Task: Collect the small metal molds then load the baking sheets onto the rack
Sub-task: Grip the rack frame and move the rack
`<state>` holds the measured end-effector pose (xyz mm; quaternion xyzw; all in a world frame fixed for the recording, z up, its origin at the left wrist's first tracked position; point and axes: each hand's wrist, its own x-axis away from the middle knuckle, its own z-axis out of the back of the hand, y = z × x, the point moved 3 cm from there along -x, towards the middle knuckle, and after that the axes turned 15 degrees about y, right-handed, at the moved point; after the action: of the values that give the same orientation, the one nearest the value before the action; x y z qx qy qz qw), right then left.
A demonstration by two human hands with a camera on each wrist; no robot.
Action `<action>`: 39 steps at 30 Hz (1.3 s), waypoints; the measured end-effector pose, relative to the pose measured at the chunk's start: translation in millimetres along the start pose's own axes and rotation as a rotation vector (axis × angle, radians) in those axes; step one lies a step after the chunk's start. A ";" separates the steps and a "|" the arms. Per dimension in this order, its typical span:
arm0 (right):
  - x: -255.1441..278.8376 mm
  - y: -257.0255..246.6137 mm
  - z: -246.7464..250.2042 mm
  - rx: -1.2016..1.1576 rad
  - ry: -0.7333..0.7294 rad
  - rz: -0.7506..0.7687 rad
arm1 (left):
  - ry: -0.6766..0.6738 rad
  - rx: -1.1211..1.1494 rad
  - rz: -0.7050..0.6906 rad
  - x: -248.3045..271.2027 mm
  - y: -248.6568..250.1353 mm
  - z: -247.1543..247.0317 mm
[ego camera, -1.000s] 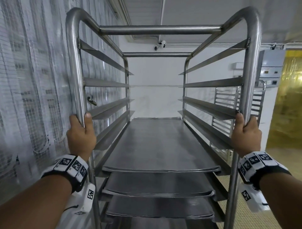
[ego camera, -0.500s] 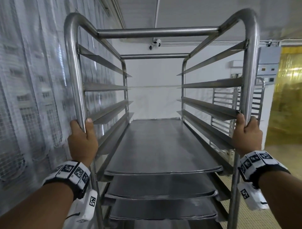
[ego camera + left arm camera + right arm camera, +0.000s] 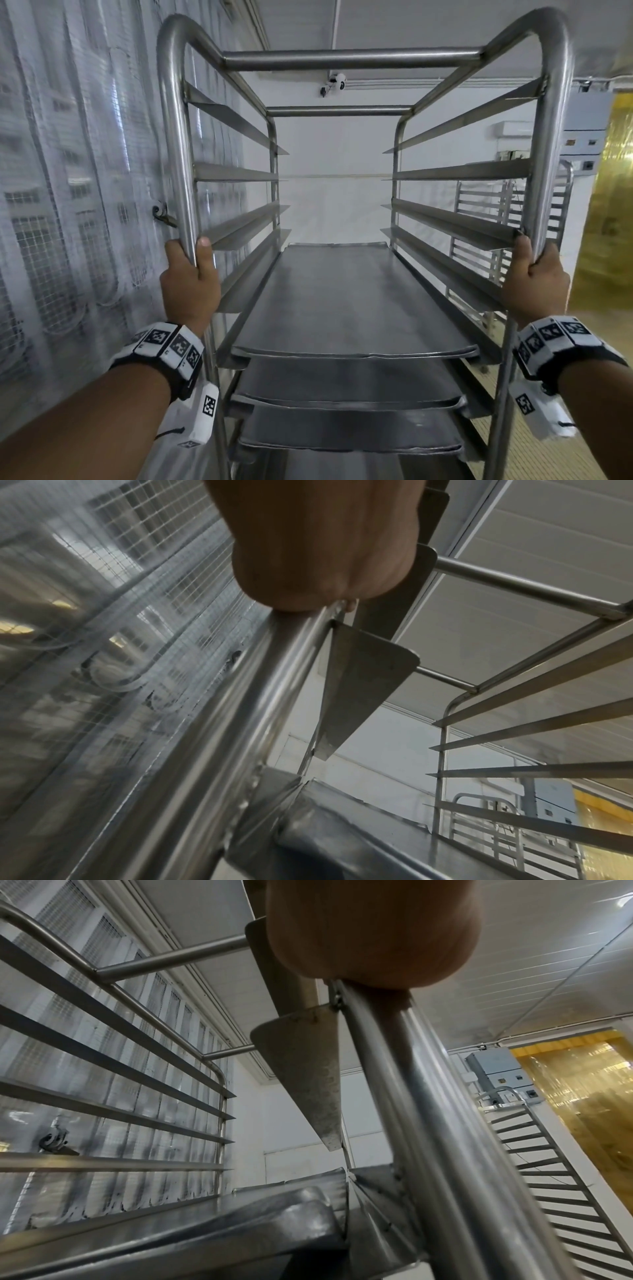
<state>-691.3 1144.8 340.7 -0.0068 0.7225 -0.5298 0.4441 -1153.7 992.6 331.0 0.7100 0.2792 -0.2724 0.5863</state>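
A tall stainless steel rack (image 3: pixel 349 62) fills the head view. Three flat baking sheets sit on its lower runners, the top sheet (image 3: pixel 346 301) uppermost, and the upper runners are bare. My left hand (image 3: pixel 190 279) grips the rack's near left upright, thumb on the inner side. My right hand (image 3: pixel 535 284) grips the near right upright (image 3: pixel 548 164) at the same height. The left wrist view has the left hand (image 3: pixel 322 545) wrapped on the tube, and the right wrist view has the right hand (image 3: pixel 373 928) closed on its tube. No small moulds are in view.
A clear plastic curtain over wire mesh (image 3: pixel 68 205) runs close along the left side. A second empty rack (image 3: pixel 513 233) stands beyond on the right, near a grey box (image 3: pixel 585 126) and a yellow strip curtain (image 3: pixel 613 212). A white wall lies ahead.
The rack and both hands have shifted slightly right against the mesh wall and the view has dipped a little. Both hands keep the same hold on the uprights.
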 end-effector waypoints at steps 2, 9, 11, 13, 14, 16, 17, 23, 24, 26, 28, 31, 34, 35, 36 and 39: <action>-6.3 6.4 -2.6 -0.010 -0.017 -0.001 | 0.002 -0.003 -0.009 4.5 4.0 -6.4; -28.5 30.6 -25.1 -0.075 -0.032 0.044 | 0.025 -0.045 0.024 12.7 10.9 -29.6; -34.1 41.3 -31.5 -0.048 -0.022 0.067 | 0.034 -0.080 0.041 16.1 14.1 -33.1; -40.4 50.1 -34.7 -0.009 -0.023 0.081 | 0.046 -0.098 0.050 19.7 19.0 -35.1; -43.4 52.9 -35.6 0.002 -0.029 0.087 | 0.049 -0.103 0.048 21.5 21.7 -35.8; -47.5 56.1 -37.0 -0.002 -0.053 0.096 | 0.052 -0.105 0.041 24.7 24.3 -36.8; -49.5 57.6 -37.9 -0.020 -0.065 0.094 | 0.054 -0.102 0.042 26.2 25.2 -37.4; -66.2 69.2 -43.8 -0.090 -0.072 0.083 | 0.067 -0.095 0.054 39.2 36.2 -45.4; -68.5 71.7 -45.1 -0.095 -0.069 0.082 | 0.066 -0.099 0.060 42.4 38.8 -47.3; -74.7 76.3 -48.6 -0.100 -0.066 0.086 | 0.078 -0.098 0.056 47.1 42.8 -52.1; -80.6 80.2 -53.6 -0.103 -0.064 0.092 | 0.086 -0.093 0.044 49.8 44.4 -57.2; -87.6 86.8 -61.2 -0.091 -0.064 0.082 | 0.087 -0.096 0.041 51.7 45.5 -67.7; -93.1 92.0 -70.8 -0.094 -0.061 0.086 | 0.091 -0.101 0.042 51.8 44.4 -80.5; -94.0 93.6 -75.2 -0.094 -0.061 0.084 | 0.092 -0.102 0.040 50.6 41.9 -84.1; -94.0 93.6 -79.2 -0.095 -0.061 0.085 | 0.093 -0.102 0.030 48.8 39.6 -87.3; -91.5 94.0 -91.1 -0.103 -0.064 0.088 | 0.087 -0.089 0.023 44.3 32.0 -96.9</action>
<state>-651.8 1299.2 330.3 -0.0148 0.7339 -0.4712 0.4890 -1094.2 1086.4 337.0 0.6976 0.3080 -0.2219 0.6077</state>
